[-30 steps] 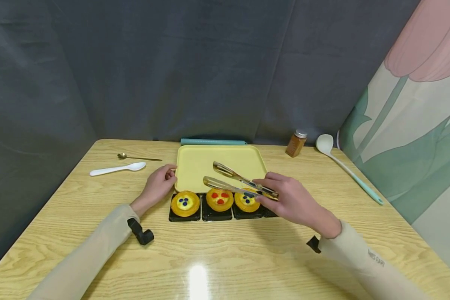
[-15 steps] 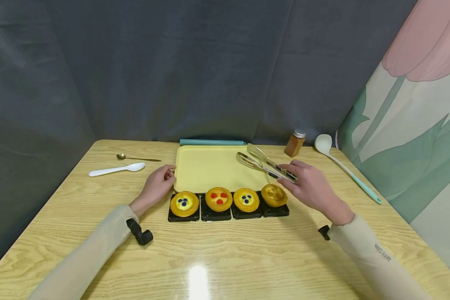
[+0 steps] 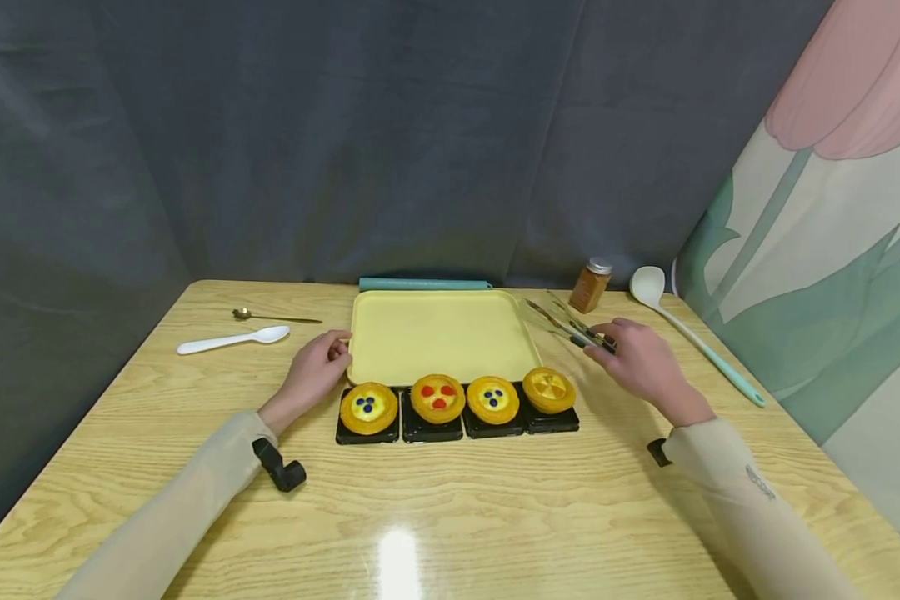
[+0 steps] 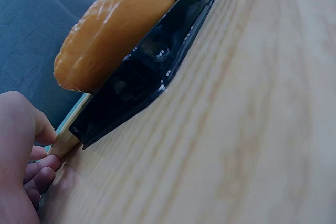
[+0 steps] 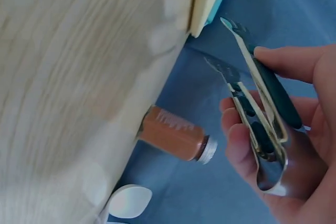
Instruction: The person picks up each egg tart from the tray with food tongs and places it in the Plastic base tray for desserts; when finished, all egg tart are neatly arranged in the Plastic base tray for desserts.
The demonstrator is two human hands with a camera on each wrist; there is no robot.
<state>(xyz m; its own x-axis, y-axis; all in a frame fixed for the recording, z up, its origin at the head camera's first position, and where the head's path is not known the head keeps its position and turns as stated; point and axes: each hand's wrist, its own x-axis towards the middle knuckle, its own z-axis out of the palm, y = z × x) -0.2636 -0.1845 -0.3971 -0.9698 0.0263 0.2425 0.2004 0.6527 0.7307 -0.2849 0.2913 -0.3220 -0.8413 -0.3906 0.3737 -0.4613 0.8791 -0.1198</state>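
My left hand (image 3: 313, 368) pinches the left rim of a yellow tray (image 3: 442, 333), its fingers curled at the edge. My right hand (image 3: 640, 362) holds metal serving tongs (image 5: 283, 100) by their dark grips, with thumb on one arm and fingers on the other. Their arms stand apart, with nothing between the tips, above the table right of the tray. Along the tray's front edge sits a row of egg tarts on black plastic bases (image 3: 432, 429): a blue-dotted tart (image 3: 369, 408), a red-dotted tart (image 3: 438, 398), another blue-dotted tart (image 3: 492, 401) and a plain-topped tart (image 3: 548, 390).
A spice jar (image 3: 591, 286) stands beyond the tongs, and a long-handled ladle (image 3: 701, 342) lies at the right. A white spoon (image 3: 234, 339) and a thin metal spoon (image 3: 277, 317) lie at the left. Behind the tray is a teal roll (image 3: 423, 284).
My right hand has carried the tongs rightward from above the tray and tarts to beside the tray, uncovering the plain tart. The left hand, tray and tarts stay put.
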